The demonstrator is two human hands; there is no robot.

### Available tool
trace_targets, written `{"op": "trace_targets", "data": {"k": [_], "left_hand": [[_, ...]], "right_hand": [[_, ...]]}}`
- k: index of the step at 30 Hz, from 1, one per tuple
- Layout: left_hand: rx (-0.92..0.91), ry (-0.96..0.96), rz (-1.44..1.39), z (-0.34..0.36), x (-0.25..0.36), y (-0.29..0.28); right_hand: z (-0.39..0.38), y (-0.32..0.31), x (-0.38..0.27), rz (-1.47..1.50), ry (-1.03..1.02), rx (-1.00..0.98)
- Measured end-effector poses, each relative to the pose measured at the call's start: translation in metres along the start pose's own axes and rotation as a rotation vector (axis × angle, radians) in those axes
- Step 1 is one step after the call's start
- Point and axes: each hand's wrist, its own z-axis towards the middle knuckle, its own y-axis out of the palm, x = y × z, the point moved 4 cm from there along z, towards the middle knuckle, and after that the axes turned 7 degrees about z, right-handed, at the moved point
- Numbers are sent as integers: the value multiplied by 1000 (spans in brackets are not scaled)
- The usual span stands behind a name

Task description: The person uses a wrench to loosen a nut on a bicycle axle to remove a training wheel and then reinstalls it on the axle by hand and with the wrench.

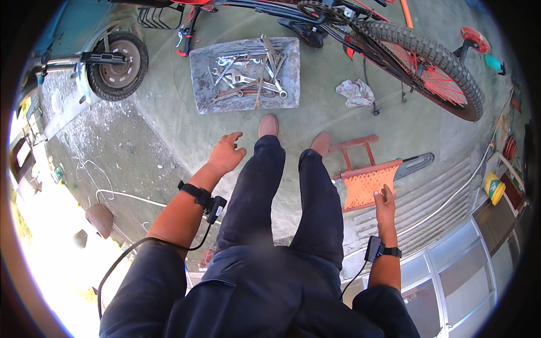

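Observation:
My left hand is held out in the air beside my left knee, its fingers and thumb apart and nothing in them. My right hand hangs over the orange woven seat of a folding stool. Its fingers are loosely spread, and no held thing shows; whether it touches the seat I cannot tell. Ahead of my shoes stands a grey rectangular tray. In it lie several wrenches and an adjustable wrench, jumbled together.
A bicycle with a knobby tyre lies or stands across the far side. A small wheel is at the far left. A crumpled plastic bag lies right of the tray. A grey rounded blade sticks out beyond the stool; a yellow bucket stands farther right.

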Motion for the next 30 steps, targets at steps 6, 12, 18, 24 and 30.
{"op": "trace_targets", "data": {"k": [6,12,18,24,30], "left_hand": [[122,268,284,145,38,49],[164,261,356,249,61,77],[186,251,437,319,60,96],[53,213,553,350,59,108],[64,155,736,360,56,110]], "right_hand": [[72,4,92,-5,89,39],[131,9,165,-61,183,186],[151,28,144,141,336,272],[173,26,125,-104,255,359],[184,30,133,-170,126,472]]}}
